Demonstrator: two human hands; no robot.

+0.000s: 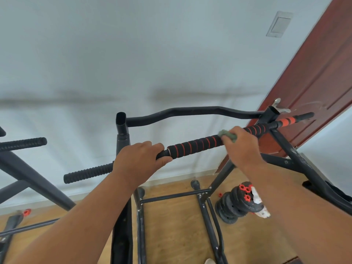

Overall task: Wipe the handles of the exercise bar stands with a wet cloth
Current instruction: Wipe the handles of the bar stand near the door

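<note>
Hands (188, 155) around ribbed foam bar (196, 144)

**Counts by kind**

Two hands: left hand (140, 161), right hand (241, 144). One green cloth (227, 134). One bar with red-striped foam grip (194, 145). Two stand frames: main stand (122, 128), second stand (22, 164) at left edge. One stack of weight plates (235, 203); plate count unclear. One door (320, 73). One wall switch plate (279, 24).
</note>
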